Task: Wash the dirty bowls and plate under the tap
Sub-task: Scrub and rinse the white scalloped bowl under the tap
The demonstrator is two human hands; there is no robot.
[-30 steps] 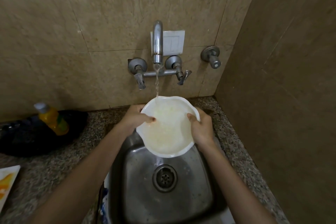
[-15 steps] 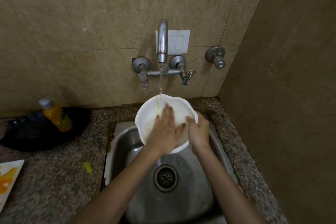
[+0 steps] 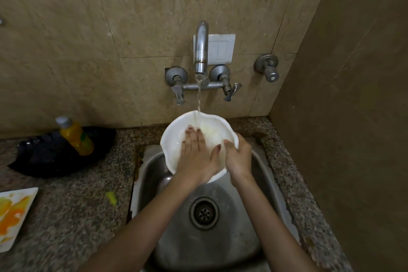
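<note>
Plate (image 3: 13, 216), smeared orange, lies at the worktop's left edge; a yellow bottle (image 3: 75, 137) sits nearer the back edge. Over the sink (image 3: 231, 238), under the tap's (image 3: 201, 46) running water, the white bowl (image 3: 174, 141) is held tilted. The left grip (image 3: 198, 154) lies wide, fingers flat inside the bowl; the right grip (image 3: 239, 159) curls round its right rim.
</note>
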